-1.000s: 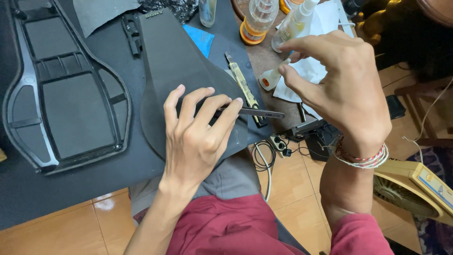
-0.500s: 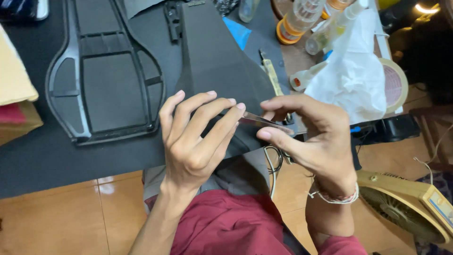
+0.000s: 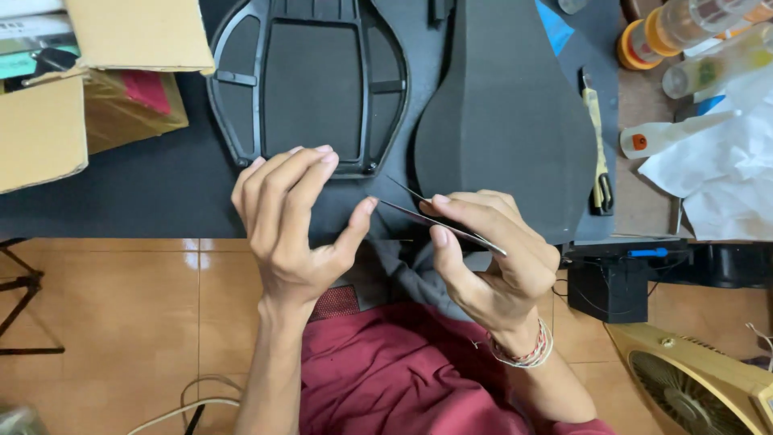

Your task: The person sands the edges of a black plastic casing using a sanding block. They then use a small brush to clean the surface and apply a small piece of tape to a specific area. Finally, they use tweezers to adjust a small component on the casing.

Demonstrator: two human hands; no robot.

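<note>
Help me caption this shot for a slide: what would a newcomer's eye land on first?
First, the two bare hands at centre: the right hand pinches a thin dark strip, and the left hand touches its other end with the thumb. Behind them on the black table lie a black plastic frame and, to its right, a dark foam pad. Cardboard boxes sit at the upper left.

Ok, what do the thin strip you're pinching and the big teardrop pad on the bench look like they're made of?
The thin strip, pinched by the right hand with the left hand's thumb at its end, looks like a flat, stiff, dark sheet, possibly plastic or metal: its edge catches light. The teardrop pad looks like matte dark foam or rubber: dull, no glare. The black frame beside it looks like moulded plastic, slightly glossy.
</note>
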